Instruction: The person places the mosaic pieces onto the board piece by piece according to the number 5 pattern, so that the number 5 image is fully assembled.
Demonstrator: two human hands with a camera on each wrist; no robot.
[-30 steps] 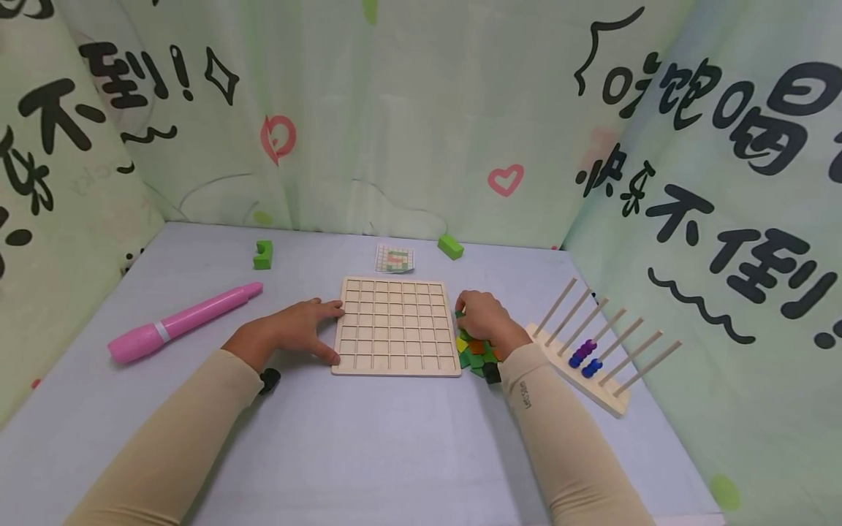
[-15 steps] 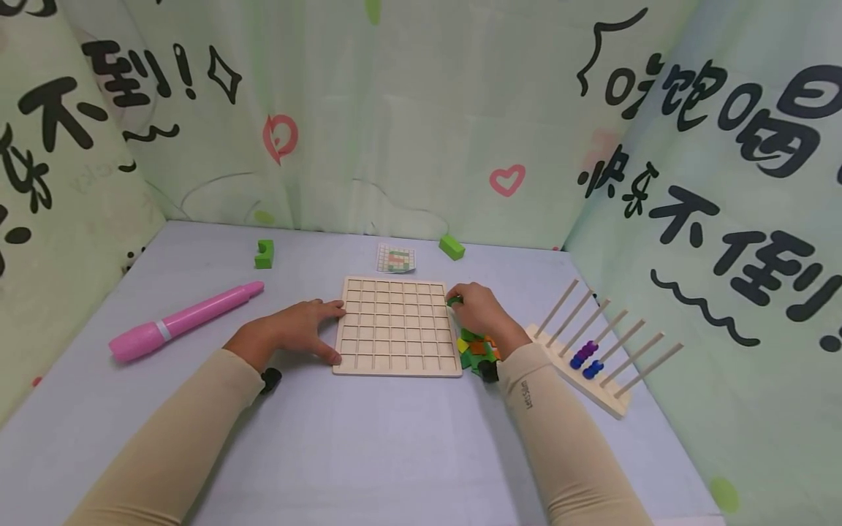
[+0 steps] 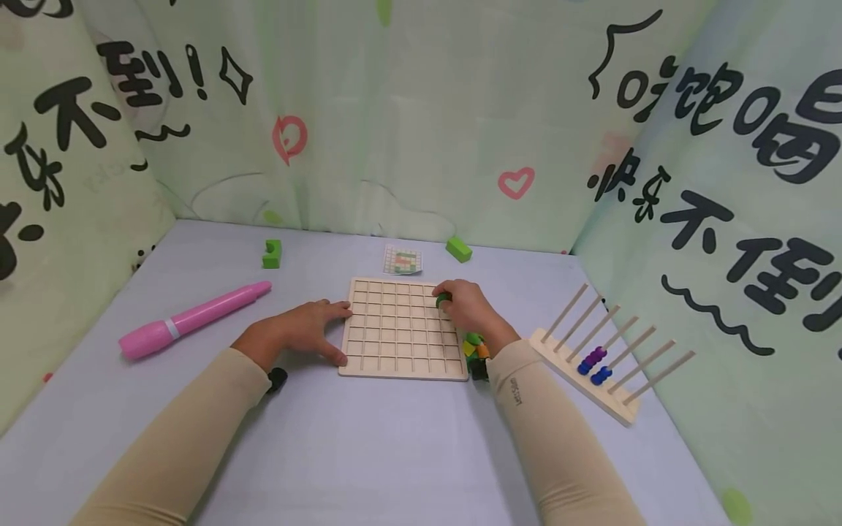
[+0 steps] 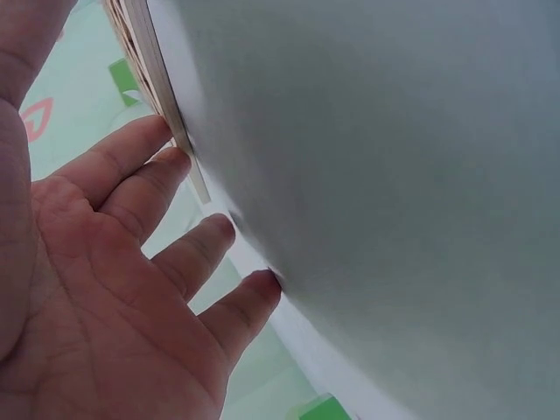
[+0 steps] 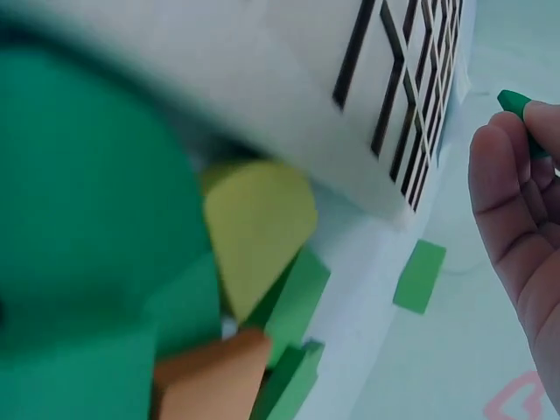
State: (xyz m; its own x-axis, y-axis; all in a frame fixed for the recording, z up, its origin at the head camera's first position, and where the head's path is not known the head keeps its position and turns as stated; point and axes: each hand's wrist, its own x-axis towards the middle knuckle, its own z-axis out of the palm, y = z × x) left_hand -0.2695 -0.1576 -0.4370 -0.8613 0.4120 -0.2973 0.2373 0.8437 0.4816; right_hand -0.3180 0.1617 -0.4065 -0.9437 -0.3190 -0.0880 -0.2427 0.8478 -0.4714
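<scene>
On table, grid board (image 3: 401, 327) between both hands.

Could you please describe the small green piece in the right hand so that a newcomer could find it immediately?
Start from the pale wooden grid board lying mid-table between the two hands. At its far right corner the right hand hovers over the cells, and the green piece sits pinched in its fingertips. Unlike the loose coloured tiles heaped beside the board's right edge, it is the only one held above the grid.

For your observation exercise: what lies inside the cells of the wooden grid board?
The grid board shows only bare cells. The right hand pinches a green tile over its far right corner, hiding cells beneath.
</scene>
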